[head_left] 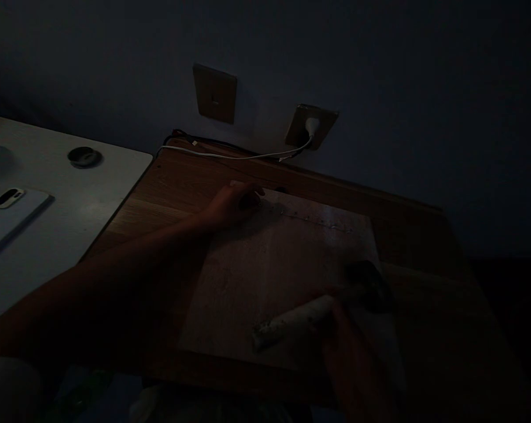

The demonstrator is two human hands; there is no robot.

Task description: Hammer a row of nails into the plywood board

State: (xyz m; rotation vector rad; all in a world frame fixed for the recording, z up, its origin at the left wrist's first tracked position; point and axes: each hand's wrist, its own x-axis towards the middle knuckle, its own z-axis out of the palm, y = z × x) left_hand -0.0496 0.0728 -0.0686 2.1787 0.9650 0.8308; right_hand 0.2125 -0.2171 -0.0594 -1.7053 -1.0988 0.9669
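The right hand is clamping a white-handled hammer at 4 o'clock on a pale board, lying on a wooden desk; the left hand is curling at 12 o'clock, perhaps around something too dim to tell.

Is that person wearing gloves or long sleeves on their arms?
No gloves or sleeves show. The left arm is bare down to the left hand, and the right hand is bare too. No watch or bracelet shows, though the picture is very dark.
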